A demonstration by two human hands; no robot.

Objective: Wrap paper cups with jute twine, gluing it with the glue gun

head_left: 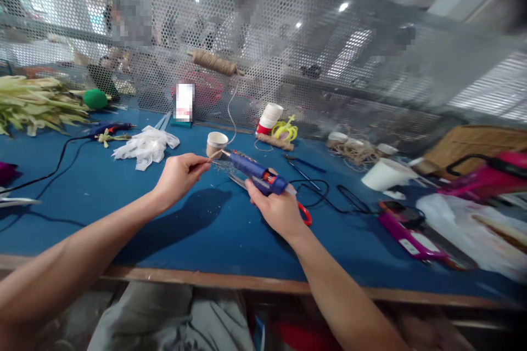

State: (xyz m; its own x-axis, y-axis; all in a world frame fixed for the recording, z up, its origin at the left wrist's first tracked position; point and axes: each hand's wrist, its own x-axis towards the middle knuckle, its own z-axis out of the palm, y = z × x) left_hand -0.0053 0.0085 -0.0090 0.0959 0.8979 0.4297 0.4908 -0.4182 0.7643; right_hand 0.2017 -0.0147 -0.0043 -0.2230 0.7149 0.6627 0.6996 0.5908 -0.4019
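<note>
My left hand (184, 174) is closed in a pinch on the end of a thin strand of twine (214, 154), in front of a small white cup (217, 139) whose lower part looks wrapped in brown twine. A blue hot glue gun (252, 169) is in my right hand (276, 205), its nozzle pointing left at the twine near the cup. Scissors with a red handle (305, 214) lie partly hidden beneath my right hand. From a spool of twine (214, 62) on the mesh panel, a strand hangs down to the cup.
White ribbon strips (147, 145) lie left of the cup; a second glue gun (109, 129) and pale husks (37, 101) are farther left. Pliers (304, 170), a purple power strip (411, 236) and a plastic bag (457, 225) sit right. A perforated metal panel (164, 60) stands behind.
</note>
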